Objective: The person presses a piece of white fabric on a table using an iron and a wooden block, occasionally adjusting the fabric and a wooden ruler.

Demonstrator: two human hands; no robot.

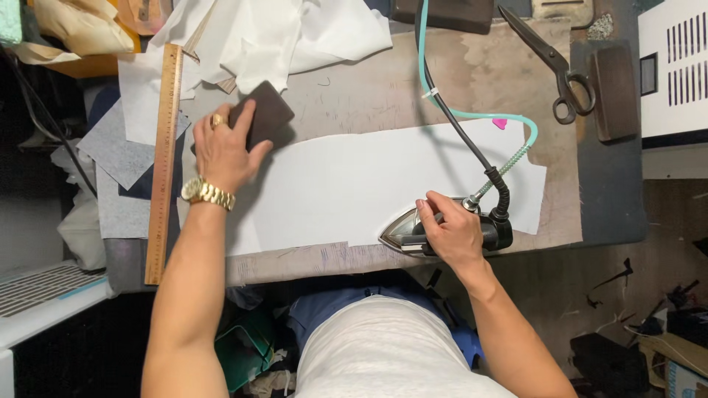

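**Head view: iron held on white cloth, block pressed at the far end**

Head camera looks straight down on a padded work table (383,96). The right hand (451,230) is wrapped around the handle of a steam iron (413,230), fingers curled over the top and closed on it; the thumb is hidden, so how far it reaches round cannot be told. The iron's pointed metal nose juts out to the left of that grip, resting on the near edge of a long white fabric piece (369,184). Just behind the grip, a black cord (461,136) and a teal hose (472,115) rise from the iron's heel and run away across the table.

The left hand (225,147) lies flat with fingers spread, pressing down on a dark brown block (267,112) that sits on the fabric's left end. The block pokes out past the fingertips, away from the person. A gold watch (208,193) sits at the wrist and a ring on one finger. Just outside this hand lies a wooden ruler (164,162), over grey cloth scraps (125,155).

Well beyond the iron grip, black scissors (557,63) lie near the table's far right corner, and more white cloth (273,37) is heaped at the far edge.
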